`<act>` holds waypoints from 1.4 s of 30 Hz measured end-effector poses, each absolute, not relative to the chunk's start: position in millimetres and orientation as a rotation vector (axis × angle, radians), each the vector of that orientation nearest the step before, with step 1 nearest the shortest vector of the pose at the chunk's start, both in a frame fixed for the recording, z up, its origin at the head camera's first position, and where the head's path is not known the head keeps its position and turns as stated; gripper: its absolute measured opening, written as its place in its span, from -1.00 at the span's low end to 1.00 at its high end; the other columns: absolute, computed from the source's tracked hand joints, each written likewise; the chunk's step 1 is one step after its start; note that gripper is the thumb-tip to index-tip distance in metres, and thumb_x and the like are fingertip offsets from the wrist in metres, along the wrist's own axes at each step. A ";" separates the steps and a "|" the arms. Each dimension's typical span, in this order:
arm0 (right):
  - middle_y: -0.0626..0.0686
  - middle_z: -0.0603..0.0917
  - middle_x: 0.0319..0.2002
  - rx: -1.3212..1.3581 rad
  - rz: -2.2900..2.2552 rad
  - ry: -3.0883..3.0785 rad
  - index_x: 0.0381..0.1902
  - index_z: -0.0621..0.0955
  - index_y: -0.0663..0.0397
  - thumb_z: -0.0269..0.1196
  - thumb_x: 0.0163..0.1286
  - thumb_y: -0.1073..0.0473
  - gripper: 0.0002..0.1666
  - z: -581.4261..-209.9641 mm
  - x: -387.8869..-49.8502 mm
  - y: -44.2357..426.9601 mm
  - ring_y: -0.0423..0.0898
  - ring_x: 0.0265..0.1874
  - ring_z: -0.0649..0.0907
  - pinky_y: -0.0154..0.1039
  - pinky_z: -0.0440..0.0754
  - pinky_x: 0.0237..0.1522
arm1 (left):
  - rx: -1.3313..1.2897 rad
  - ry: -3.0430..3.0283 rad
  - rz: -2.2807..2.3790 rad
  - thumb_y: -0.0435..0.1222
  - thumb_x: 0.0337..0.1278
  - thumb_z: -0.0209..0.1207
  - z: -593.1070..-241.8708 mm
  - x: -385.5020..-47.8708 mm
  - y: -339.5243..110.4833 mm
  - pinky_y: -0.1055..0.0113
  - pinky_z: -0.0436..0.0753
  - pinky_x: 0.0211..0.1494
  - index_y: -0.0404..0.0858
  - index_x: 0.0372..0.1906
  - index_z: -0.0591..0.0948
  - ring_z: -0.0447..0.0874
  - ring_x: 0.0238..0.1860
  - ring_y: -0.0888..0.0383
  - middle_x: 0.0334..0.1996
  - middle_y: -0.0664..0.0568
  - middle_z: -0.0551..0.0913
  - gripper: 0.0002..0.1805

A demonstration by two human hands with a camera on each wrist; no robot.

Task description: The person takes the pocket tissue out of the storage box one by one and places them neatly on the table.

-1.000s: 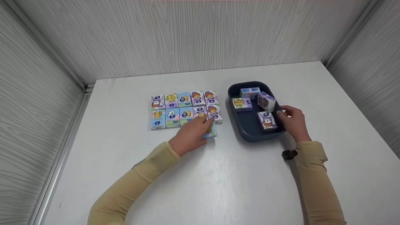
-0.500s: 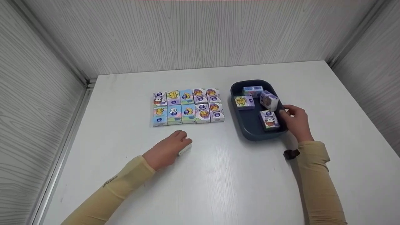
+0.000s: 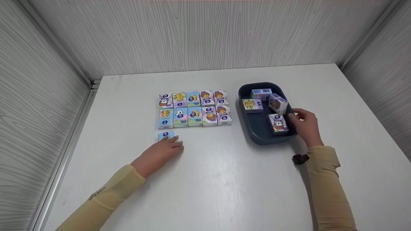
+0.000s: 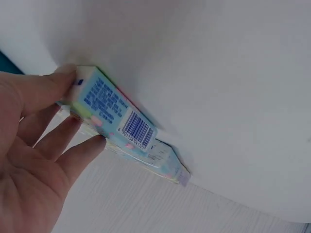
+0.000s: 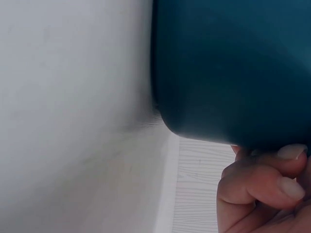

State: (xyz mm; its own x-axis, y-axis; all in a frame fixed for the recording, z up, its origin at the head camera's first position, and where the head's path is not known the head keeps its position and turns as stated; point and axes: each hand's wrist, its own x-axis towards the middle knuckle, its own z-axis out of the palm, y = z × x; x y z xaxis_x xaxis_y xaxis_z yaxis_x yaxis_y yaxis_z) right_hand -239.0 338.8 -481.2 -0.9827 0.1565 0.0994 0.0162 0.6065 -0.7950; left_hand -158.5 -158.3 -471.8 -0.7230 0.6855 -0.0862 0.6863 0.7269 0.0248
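My left hand (image 3: pixel 158 157) pinches a light blue tissue pack (image 3: pixel 165 135) between thumb and fingers, just in front of the left end of the laid-out packs. In the left wrist view that tissue pack (image 4: pixel 114 107) shows its barcode side, with the thumb at one end. Two touching rows of printed tissue packs (image 3: pixel 195 116) lie flat on the table. At the right, my right hand (image 3: pixel 306 126) holds the right wall of a dark blue plastic tray (image 3: pixel 257 138). In the right wrist view its fingers curl close against the tray's wall (image 5: pixel 218 87).
Inside the tray are several loose packs, among them a cow-printed pack (image 3: pixel 278 124) and a tilted purple-and-white pack (image 3: pixel 277 103). The white table (image 3: pixel 205 186) meets a grey wood-grain panel (image 3: pixel 205 35) at the back. More panels stand at both sides.
My left hand has carried the tissue pack from near the right end of the front row leftward to in front of its left end. The right hand stays on the tray.
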 end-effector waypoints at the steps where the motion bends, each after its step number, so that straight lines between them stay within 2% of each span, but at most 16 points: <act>1: 0.06 0.45 -0.39 -0.146 1.320 -2.669 0.08 0.59 0.20 0.13 0.41 0.06 -0.59 -481.0 -238.9 339.2 -0.17 -0.53 0.42 -0.37 0.41 -0.58 | 1.131 2.839 -0.037 -0.47 0.16 0.22 -471.9 -159.5 -159.4 0.08 0.32 0.31 -0.20 0.28 0.45 0.26 0.36 0.00 0.29 -0.03 0.43 -0.45; 7: 0.09 0.45 -0.38 -0.112 1.287 -2.664 0.08 0.58 0.23 0.12 0.43 0.07 -0.59 -480.3 -237.8 339.1 -0.15 -0.48 0.40 -0.39 0.38 -0.56 | 1.114 2.838 -0.147 -0.48 0.17 0.20 -471.9 -166.5 -161.7 0.11 0.29 0.33 -0.25 0.28 0.42 0.24 0.37 -0.01 0.30 -0.07 0.41 -0.46; 15: 0.07 0.45 -0.37 -0.140 1.301 -2.668 0.09 0.58 0.21 0.12 0.43 0.07 -0.60 -481.6 -239.2 340.2 -0.13 -0.46 0.41 -0.38 0.39 -0.53 | 1.021 2.848 -0.027 -0.45 0.14 0.25 -472.6 -170.7 -163.1 0.10 0.26 0.34 -0.19 0.31 0.39 0.19 0.39 0.02 0.35 -0.03 0.34 -0.39; 22: 0.07 0.45 -0.36 -0.151 1.320 -2.675 0.11 0.57 0.20 0.11 0.43 0.05 -0.57 -481.7 -240.1 341.8 -0.16 -0.49 0.42 -0.38 0.41 -0.55 | 1.059 2.878 -0.032 -0.41 0.13 0.27 -471.6 -171.2 -159.5 0.08 0.28 0.34 -0.18 0.27 0.44 0.25 0.37 0.00 0.31 -0.05 0.40 -0.44; 27: 0.06 0.46 -0.38 -0.147 1.314 -2.673 0.10 0.58 0.19 0.12 0.42 0.06 -0.59 -484.3 -239.6 340.7 -0.17 -0.52 0.42 -0.37 0.42 -0.55 | 1.121 2.907 0.011 -0.35 0.21 0.23 -474.5 -174.7 -150.7 0.08 0.28 0.34 -0.19 0.22 0.49 0.37 0.28 -0.01 0.19 -0.07 0.51 -0.55; 36: 0.07 0.47 -0.42 -0.114 1.317 -2.639 0.08 0.59 0.20 0.14 0.42 0.09 -0.61 -481.9 -239.4 340.3 -0.19 -0.58 0.41 -0.38 0.40 -0.59 | 1.300 2.969 0.022 -0.15 0.23 0.22 -462.6 -193.1 -96.4 0.06 0.17 0.40 -0.18 0.22 0.47 0.41 0.21 -0.01 0.11 -0.07 0.54 -0.52; 42: 0.06 0.45 -0.38 -0.141 1.322 -2.648 0.08 0.59 0.18 0.13 0.42 0.08 -0.61 -483.0 -240.4 339.5 -0.15 -0.51 0.42 -0.37 0.40 -0.57 | 1.351 3.021 0.036 -0.09 0.25 0.18 -440.4 -215.5 -40.3 0.11 0.15 0.41 -0.15 0.19 0.46 0.41 0.20 0.02 0.11 -0.04 0.52 -0.54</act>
State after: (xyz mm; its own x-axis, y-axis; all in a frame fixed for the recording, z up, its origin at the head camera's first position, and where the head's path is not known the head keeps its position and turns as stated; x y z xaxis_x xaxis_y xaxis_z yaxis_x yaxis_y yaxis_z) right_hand -240.4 339.5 -483.0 -0.9797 0.1633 0.1164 0.0052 0.6007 -0.7994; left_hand -215.5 -40.3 -440.4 -0.6550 0.7383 0.1609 0.7418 0.6688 -0.0485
